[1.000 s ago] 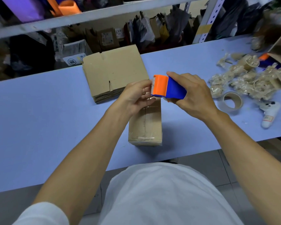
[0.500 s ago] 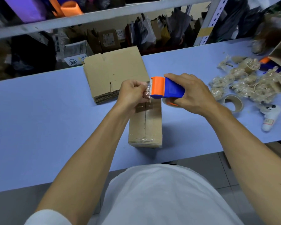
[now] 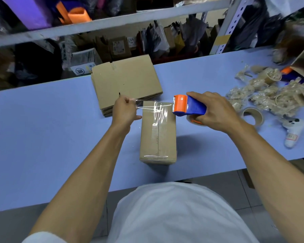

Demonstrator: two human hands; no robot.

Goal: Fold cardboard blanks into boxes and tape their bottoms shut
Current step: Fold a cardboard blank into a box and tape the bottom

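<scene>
Head view looks down on my two bare forearms reaching over a pale blue table (image 3: 42, 137). My right hand (image 3: 218, 113) is curled round the blue-and-orange plastic tape dispenser (image 3: 188, 106), its orange end pointing left, held above the far right corner of the folded brown cardboard box (image 3: 158, 134). My left hand (image 3: 125, 111) has its fingers bent in, pinching the free end of a clear strip of tape (image 3: 153, 106) — the strip stretches level from that pinch to the dispenser's orange mouth, crossing over the far end of the box; I cannot tell whether it touches the cardboard yet. The box stands near the middle of the table toward its near edge, long side running away from me, with a seam down its top face and glossy tape already showing across its near end. Just beyond the box, at the far edge of the table, lies a stack of flat brown cardboard blanks (image 3: 126, 83); my left hand sits in front of its near right corner. Toward the right end of the table there is a tan tape roll (image 3: 253, 116) lying flat, a heap of crumpled used clear tape (image 3: 270, 95), and a small white handheld device (image 3: 293, 132) — near the right edge.
</scene>
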